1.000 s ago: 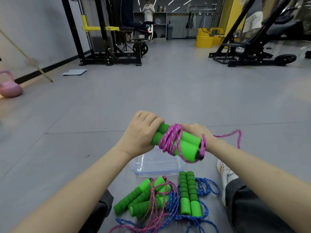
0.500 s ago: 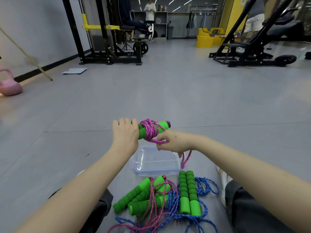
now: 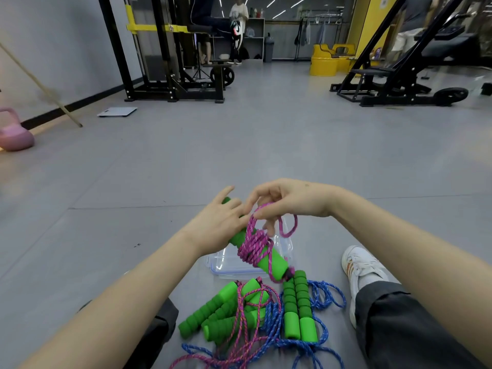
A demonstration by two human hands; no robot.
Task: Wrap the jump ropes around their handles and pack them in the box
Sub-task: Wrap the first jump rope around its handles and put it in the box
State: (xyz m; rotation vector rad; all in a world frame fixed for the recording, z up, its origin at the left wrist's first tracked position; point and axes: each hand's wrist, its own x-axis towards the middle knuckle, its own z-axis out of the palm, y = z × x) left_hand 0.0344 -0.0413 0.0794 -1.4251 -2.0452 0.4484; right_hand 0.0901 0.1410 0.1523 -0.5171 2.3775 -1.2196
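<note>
My left hand [image 3: 217, 225] grips the upper end of a pair of green foam handles [image 3: 269, 258], which slant down to the right above the clear plastic box [image 3: 226, 265]. Pink rope [image 3: 253, 245] is wound in several turns around the middle of the handles. My right hand [image 3: 287, 202] pinches a loose loop of that pink rope just above the handles. On the floor in front of me lie more green-handled jump ropes [image 3: 231, 312] in a tangle of pink and blue cord, and a pair of handles with blue rope [image 3: 299, 310] lies beside them.
My legs in dark trousers and a white shoe [image 3: 362, 272] flank the pile. Gym racks [image 3: 170, 49], a black machine [image 3: 399, 75], a pink kettlebell [image 3: 13, 134], a scale [image 3: 117, 112] and people stand far back across the grey floor.
The handles have swung from level to slanting down toward me. My right hand rose from below the handles to above them, carrying a loop of pink rope.
</note>
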